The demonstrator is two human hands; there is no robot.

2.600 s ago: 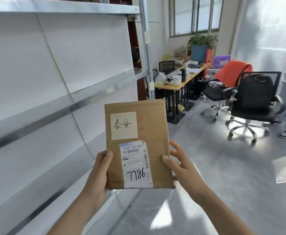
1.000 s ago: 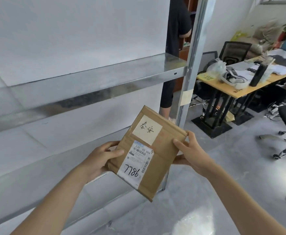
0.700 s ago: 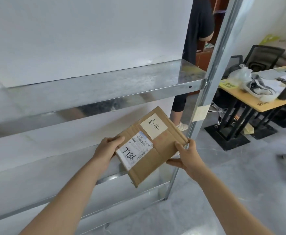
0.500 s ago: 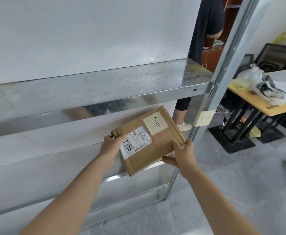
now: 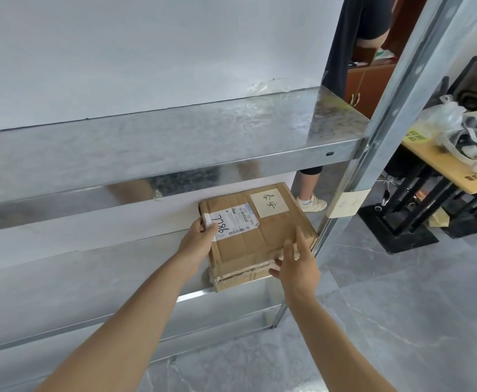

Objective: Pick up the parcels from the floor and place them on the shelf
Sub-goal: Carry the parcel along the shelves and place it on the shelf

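A flat brown cardboard parcel [image 5: 260, 236] with a white shipping label marked 7786 and a cream handwritten sticker lies nearly flat at the right end of a lower metal shelf board [image 5: 90, 281]. Its near edge sticks out past the board's front lip. My left hand [image 5: 200, 241] grips the parcel's left edge at the label. My right hand [image 5: 295, 263] holds the near right corner, thumb on top and fingers underneath.
An upper shelf board [image 5: 175, 137] runs just above the parcel. The rack's steel upright [image 5: 373, 154] stands right beside it. A person's legs [image 5: 310, 193] show behind the rack. A wooden desk [image 5: 455, 165] with a bagged item is at right, over grey floor tiles.
The parcel turned from upright in front of me to flat and went down and forward onto the lower shelf board. Both hands stayed on it. My view dropped towards the rack.
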